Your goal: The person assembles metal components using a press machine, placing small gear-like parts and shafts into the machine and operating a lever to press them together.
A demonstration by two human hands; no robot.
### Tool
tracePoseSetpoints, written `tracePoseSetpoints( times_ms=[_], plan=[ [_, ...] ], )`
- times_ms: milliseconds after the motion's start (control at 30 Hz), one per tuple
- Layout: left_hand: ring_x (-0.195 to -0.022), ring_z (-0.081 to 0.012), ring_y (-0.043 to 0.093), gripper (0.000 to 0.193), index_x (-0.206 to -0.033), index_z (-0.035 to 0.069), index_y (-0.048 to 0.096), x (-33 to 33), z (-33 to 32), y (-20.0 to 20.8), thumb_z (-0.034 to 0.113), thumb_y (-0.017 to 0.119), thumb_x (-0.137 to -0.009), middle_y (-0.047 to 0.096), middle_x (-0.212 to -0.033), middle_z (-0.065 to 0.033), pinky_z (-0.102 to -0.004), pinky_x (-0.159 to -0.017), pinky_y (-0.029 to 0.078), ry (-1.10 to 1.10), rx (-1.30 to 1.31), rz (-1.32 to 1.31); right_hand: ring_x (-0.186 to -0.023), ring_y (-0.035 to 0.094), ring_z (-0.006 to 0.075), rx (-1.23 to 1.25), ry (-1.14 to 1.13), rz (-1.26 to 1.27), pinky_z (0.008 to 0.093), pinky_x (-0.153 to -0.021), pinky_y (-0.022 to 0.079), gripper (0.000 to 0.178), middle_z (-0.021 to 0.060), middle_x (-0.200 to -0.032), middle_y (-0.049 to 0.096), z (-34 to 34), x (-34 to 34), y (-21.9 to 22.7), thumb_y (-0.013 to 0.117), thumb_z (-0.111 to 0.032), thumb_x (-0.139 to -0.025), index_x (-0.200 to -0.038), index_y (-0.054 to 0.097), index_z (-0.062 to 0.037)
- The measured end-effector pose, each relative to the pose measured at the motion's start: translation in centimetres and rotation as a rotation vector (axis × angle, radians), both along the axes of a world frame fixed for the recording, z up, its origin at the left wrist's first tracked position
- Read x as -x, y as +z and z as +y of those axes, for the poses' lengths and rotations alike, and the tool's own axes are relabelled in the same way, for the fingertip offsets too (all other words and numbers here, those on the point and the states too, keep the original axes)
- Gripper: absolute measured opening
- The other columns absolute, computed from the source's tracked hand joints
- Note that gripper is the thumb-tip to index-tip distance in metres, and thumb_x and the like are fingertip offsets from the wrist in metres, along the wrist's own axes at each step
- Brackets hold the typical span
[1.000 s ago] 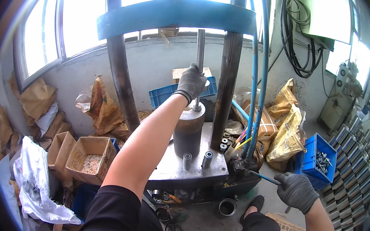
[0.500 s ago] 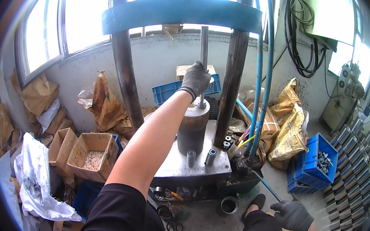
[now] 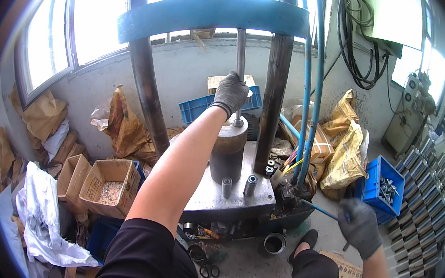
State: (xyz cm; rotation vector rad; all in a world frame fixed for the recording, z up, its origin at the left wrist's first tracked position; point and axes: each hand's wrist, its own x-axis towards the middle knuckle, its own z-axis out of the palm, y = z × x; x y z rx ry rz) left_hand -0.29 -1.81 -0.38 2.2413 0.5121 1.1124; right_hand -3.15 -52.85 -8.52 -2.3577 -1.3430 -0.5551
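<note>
My left hand [image 3: 231, 93], in a dark grey glove, is closed around an upright metal rod [image 3: 241, 51]. The rod's lower end stands at the top of a thick dark steel cylinder [image 3: 226, 160], and its upper end reaches the blue crossbeam [image 3: 216, 14] of a press. To the right, my gloved right hand [image 3: 360, 228] is closed at the end of a slim blue lever [image 3: 320, 209] that slopes out from the machine's base. Two short metal sleeves, one [image 3: 226, 187] and another [image 3: 250, 185], stand on the press's steel plate [image 3: 205, 197] before the cylinder.
Right of the press stand a blue crate of metal parts [image 3: 384, 191] and stacked metal tubes [image 3: 420, 217]. An open cardboard box [image 3: 109, 188] sits at left. On the floor below lie scissors [image 3: 209, 270] and a round metal can [image 3: 275, 244]. Blue hoses [image 3: 314, 94] run down the right column.
My right hand has risen, and the blue lever's outer end has come up with it. My left hand stays on the rod. The whole view has shifted slightly.
</note>
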Motion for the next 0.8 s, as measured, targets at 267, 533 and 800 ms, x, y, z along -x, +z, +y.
tracePoseSetpoints(
  times_ms=[267,533,800],
  plan=[
    [-0.084,-0.0254,0.078,0.018,-0.109,-0.001,0.057,0.1,0.2,0.2,0.006,0.066,-0.094,0.071,-0.089,-0.0146,-0.0353,-0.069,0.068,-0.026,0.049,-0.031,-0.09,0.069,0.0418,-0.376,0.003,-0.224,0.0492,-0.08,0.056,0.033,0.0216,-0.098,0.069,7.0,-9.0,4.7,0.067,-0.007,-0.091,-0.124,0.066,-0.0028],
    [-0.086,-0.0264,0.079,0.024,-0.111,-0.001,0.06,0.4,2.5,-0.6,0.009,0.07,-0.091,0.074,-0.092,-0.017,-0.0364,-0.074,0.067,0.029,0.004,-0.036,-0.095,0.072,0.0405,0.049,-0.078,-0.084,0.0463,-0.082,0.059,0.045,0.0234,-0.111,0.072,2.9,-3.5,2.5,0.066,-0.009,-0.089,-0.134,0.066,-0.0071],
    [-0.099,-0.0427,0.072,0.025,-0.108,0.0,0.061,0.4,-0.3,0.6,0.014,0.067,-0.088,0.073,-0.097,-0.0262,-0.0491,-0.091,0.057,0.027,0.024,0.006,-0.09,0.074,0.0352,0.708,0.075,0.392,0.0428,-0.082,0.059,0.034,0.0165,-0.099,0.077,-4.3,2.8,-4.2,0.065,-0.025,-0.088,-0.115,0.078,-0.0092]
  ],
)
